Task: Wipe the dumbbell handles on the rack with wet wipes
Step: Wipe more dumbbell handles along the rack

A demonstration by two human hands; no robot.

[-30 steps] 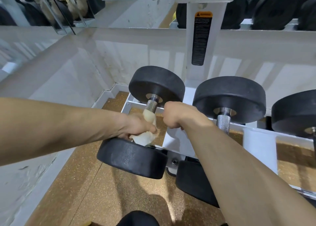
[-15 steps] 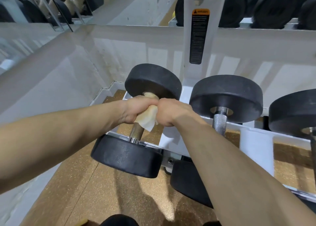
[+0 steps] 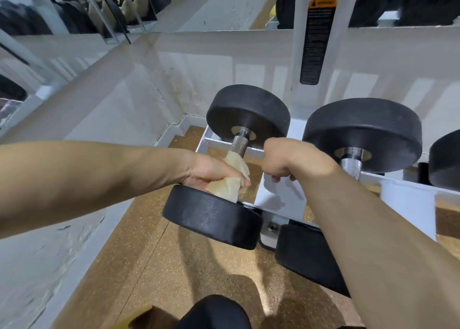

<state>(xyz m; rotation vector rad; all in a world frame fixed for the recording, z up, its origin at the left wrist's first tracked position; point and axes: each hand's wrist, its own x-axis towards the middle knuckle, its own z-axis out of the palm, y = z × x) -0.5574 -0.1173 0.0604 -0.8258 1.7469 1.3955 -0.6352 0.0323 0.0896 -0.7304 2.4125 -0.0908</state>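
The leftmost dumbbell (image 3: 249,109) lies on the white rack (image 3: 273,194), with black round heads and a knurled steel handle (image 3: 239,145). My left hand (image 3: 211,173) grips a cream wet wipe (image 3: 234,176) wrapped round the lower part of that handle, right against the near head (image 3: 211,216). The upper stretch of the handle is bare. My right hand (image 3: 283,159) is a fist just right of the handle, its fingers curled round the rack's white rail. A second dumbbell (image 3: 363,131) sits to the right, its handle (image 3: 351,166) partly behind my right forearm.
A third dumbbell head (image 3: 445,159) shows at the right edge. The rack's white upright (image 3: 298,74) carries a black warning label (image 3: 315,42). A white wall (image 3: 99,104) closes the left side, above a speckled brown floor (image 3: 174,266). My dark knee (image 3: 214,311) is at the bottom.
My left hand has slid the wipe down the handle from the far head to the near head. My right hand, which was touching the wipe, now sits apart to the right.
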